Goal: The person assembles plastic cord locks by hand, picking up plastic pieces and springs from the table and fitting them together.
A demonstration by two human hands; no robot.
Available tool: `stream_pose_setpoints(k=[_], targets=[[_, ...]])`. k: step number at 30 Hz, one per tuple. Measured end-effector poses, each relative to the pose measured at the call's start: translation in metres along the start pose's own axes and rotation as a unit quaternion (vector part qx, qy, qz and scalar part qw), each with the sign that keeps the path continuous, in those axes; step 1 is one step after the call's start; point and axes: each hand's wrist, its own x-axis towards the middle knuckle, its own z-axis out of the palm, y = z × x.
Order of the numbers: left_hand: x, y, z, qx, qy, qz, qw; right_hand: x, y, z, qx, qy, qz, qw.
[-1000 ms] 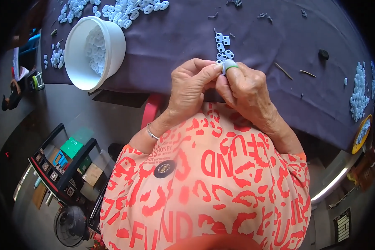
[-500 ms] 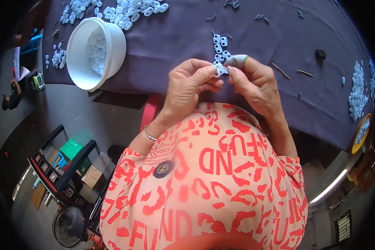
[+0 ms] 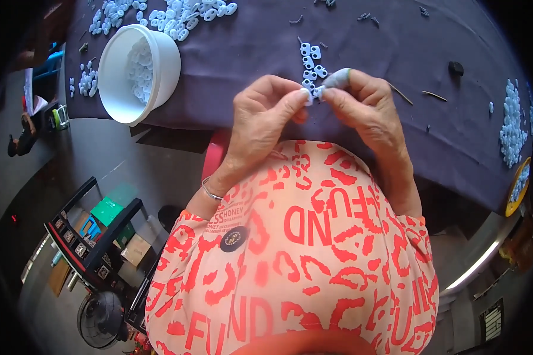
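Observation:
My left hand [image 3: 265,112] pinches a small white plastic piece [image 3: 310,101] between thumb and fingers, close above the table's near edge. Facing it, my right hand [image 3: 370,109] is closed at the fingertips beside another small white piece [image 3: 318,92]; whether the two pieces are joined cannot be made out. A pale grey covering [image 3: 339,78] with a green rim sits on a right finger. Just beyond my fingertips lies a short cluster of white pieces with dark round holes [image 3: 309,62] on the dark cloth.
On the left stands a white tub [image 3: 169,65] partly filled with white pieces; a pile of white oval pieces [image 3: 183,15] lies behind it. Small springs [image 3: 364,16], thin sticks [image 3: 434,95] and a dark lump [image 3: 455,68] lie rightward. Farther right are pale small parts [image 3: 512,127] and a yellow-rimmed dish [image 3: 517,192].
Both hands have drawn slightly toward each other and turned the white pieces between the fingertips. The whole view has shifted a little.

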Motion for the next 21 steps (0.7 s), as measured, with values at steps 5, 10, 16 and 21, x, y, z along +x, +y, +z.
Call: stream_pose_setpoints(k=[5, 10, 16, 21], targets=[[0.01, -0.007, -0.015, 0.082, 0.061, 0.067, 0.993, -0.002, 0.002, -0.007, 0.031, 0.036, 0.041, 0.998], [0.02, -0.014, -0.024, 0.363, 0.111, 0.272, 0.884, -0.002, 0.003, -0.001, 0.067, 0.037, 0.058, 0.995], [0.006, 0.008, -0.011, 0.185, 0.009, 0.108, 0.977, -0.005, 0.001, 0.002, 0.075, 0.027, 0.061, 0.995], [0.006, 0.008, -0.006, 0.103, -0.049, 0.009, 0.993, -0.004, 0.005, 0.007, 0.078, 0.03, 0.03, 0.996]])
